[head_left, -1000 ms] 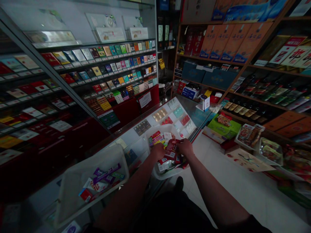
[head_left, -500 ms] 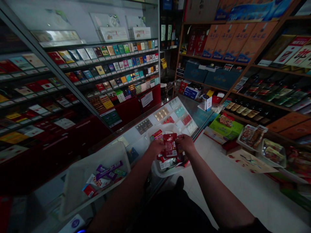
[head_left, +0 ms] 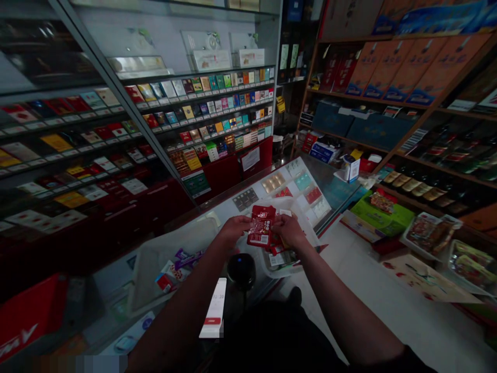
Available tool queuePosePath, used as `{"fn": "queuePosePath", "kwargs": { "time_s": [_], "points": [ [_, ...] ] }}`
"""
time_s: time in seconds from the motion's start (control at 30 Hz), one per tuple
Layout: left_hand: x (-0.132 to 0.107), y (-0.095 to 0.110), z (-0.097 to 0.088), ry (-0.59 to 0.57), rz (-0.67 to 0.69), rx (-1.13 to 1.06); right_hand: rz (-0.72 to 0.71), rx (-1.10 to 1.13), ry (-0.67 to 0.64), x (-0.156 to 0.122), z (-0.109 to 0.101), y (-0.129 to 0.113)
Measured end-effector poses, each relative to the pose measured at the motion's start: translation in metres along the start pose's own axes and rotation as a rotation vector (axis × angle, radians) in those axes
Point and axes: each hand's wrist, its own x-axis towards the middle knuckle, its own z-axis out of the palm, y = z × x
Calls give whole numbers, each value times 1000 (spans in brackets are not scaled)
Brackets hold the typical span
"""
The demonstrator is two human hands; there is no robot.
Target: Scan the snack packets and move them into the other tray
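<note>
Between my two hands is a red snack packet [head_left: 261, 226], printed side up. My left hand [head_left: 234, 229] pinches its left edge, and my right hand [head_left: 290, 231] grips the right edge. Beneath and behind it stands a white plastic bin [head_left: 306, 220] holding several red and other packets, partly hidden by my hands. To the left, partly behind my left forearm, a second whitish bin [head_left: 145, 274] contains purple wrapped bars [head_left: 186, 260] and a red-and-white packet [head_left: 166, 278].
A glass counter [head_left: 217, 204] displays flat packs under its top. A dark round device on a stem [head_left: 241, 270] and a lit phone [head_left: 214, 309] are close to my body. Shelves of small boxes [head_left: 217, 106] line the back; snack trays [head_left: 430, 231] lie right.
The red packet has moved left with both hands, away from over the right bin's middle. My view has turned left, bringing the dark round device and phone into sight.
</note>
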Motion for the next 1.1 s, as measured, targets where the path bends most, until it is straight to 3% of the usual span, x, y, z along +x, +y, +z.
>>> {"fn": "queuePosePath", "kwargs": {
  "time_s": [0.3, 0.53, 0.87, 1.1],
  "points": [
    [-23, -17, -42, 73, 52, -122, -110, -68, -27, -10, 45, -24],
    [-23, -40, -64, 121, 98, -92, -108, -105, -49, -9, 75, -25],
    [-28, -60, -67, 124, 49, -96, -148, -260, -8, -10, 86, -17],
    [-23, -63, -73, 131, 95, -23, -94, -160, -26, -10, 90, -21]
  ]
}}
